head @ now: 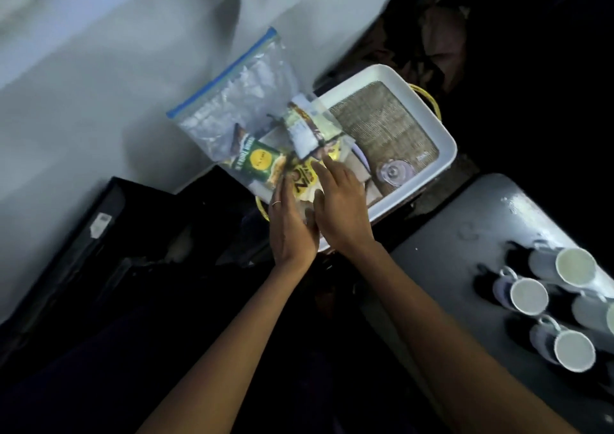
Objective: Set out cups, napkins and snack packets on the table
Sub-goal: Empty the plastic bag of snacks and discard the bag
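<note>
A clear zip bag (239, 101) with a blue seal holds several snack packets (257, 162) and hangs over the near end of a white tray (445, 147). My left hand (289, 227) and my right hand (342, 207) both grip the bag's lower end, fingers pressed on a yellow packet (300, 181). Several white cups (528, 297) stand on the dark table (442, 254) at the right. No napkins are visible.
The white tray has a woven mat (382, 124) and a small clear glass lid (393, 171) inside. A yellow handle (428, 98) shows behind it. A dark box (83, 244) lies at the left against a pale wall. The surroundings are dim.
</note>
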